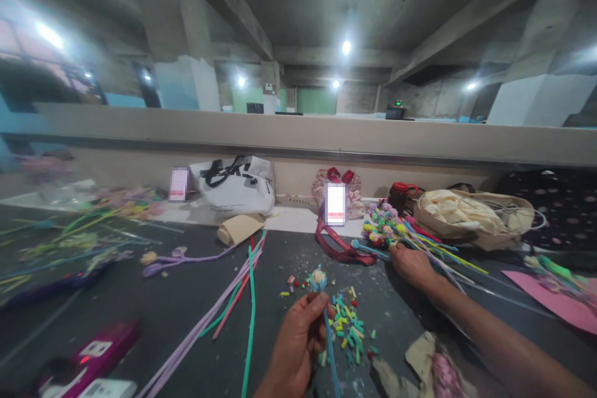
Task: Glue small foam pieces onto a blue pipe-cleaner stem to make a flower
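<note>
Two hands busy: left hand [298, 342] pinching blue flower stick [326, 317] upright; right hand [413, 264] closed on bundle of coloured sticks [401, 233] lying on desk [140, 305].

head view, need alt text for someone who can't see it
The person's left hand pinches a thin blue stem topped with a small pale flower, above a scatter of coloured cut bits on a dark table. The right hand rests on a bundle of colourful stemmed flowers. Long loose stems and bags lie beyond.
</note>
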The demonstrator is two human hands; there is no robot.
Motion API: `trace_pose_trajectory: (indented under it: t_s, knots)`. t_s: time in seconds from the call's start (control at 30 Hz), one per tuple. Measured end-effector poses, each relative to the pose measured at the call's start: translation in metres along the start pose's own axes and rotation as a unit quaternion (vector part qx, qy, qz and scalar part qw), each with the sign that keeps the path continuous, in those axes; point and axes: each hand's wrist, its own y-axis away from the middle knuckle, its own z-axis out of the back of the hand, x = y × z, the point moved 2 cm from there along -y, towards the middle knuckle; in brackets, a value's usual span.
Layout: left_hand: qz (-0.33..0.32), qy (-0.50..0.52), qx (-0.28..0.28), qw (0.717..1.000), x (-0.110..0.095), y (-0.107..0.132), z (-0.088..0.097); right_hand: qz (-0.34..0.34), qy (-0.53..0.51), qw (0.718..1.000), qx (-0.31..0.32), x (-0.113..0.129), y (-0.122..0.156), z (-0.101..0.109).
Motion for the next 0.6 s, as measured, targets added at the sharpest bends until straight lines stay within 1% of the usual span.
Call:
trace_pose_trajectory:
  t_s: [0.1, 0.2, 0.27, 0.37, 0.4, 0.43, 0.47, 0.53, 0.6]
  knots:
    - [-0.003, 0.013, 0.002, 1.000, -0.002, -0.001, 0.000, 0.005, -0.052, 0.999, -0.014, -0.006, 0.011, 0.014]
    - [-0.005, 0.021, -0.011, 1.000, -0.003, -0.001, -0.001, 0.042, -0.135, 0.990, -0.009, 0.001, 0.030, 0.029]
    - [-0.006, 0.029, -0.016, 0.999, -0.003, -0.002, -0.001, 0.077, -0.204, 0.976, 0.013, 0.016, 0.047, 0.037]
    - [-0.019, 0.040, -0.026, 0.999, -0.002, -0.003, 0.001, 0.116, -0.300, 0.945, 0.062, 0.049, 0.075, 0.045]
    - [-0.027, 0.043, -0.029, 0.998, -0.001, -0.004, 0.003, 0.127, -0.338, 0.929, 0.080, 0.061, 0.083, 0.047]
    - [-0.035, 0.047, -0.030, 0.998, -0.001, -0.005, 0.004, 0.123, -0.425, 0.889, 0.118, 0.073, 0.091, 0.048]
    - [-0.043, 0.051, -0.031, 0.997, -0.001, -0.005, 0.005, 0.116, -0.485, 0.855, 0.144, 0.083, 0.098, 0.048]
    - [-0.059, 0.067, -0.035, 0.995, -0.002, -0.006, 0.008, 0.110, -0.560, 0.802, 0.177, 0.100, 0.108, 0.048]
    - [-0.070, 0.082, -0.048, 0.993, -0.005, -0.006, 0.009, 0.108, -0.590, 0.778, 0.186, 0.110, 0.115, 0.045]
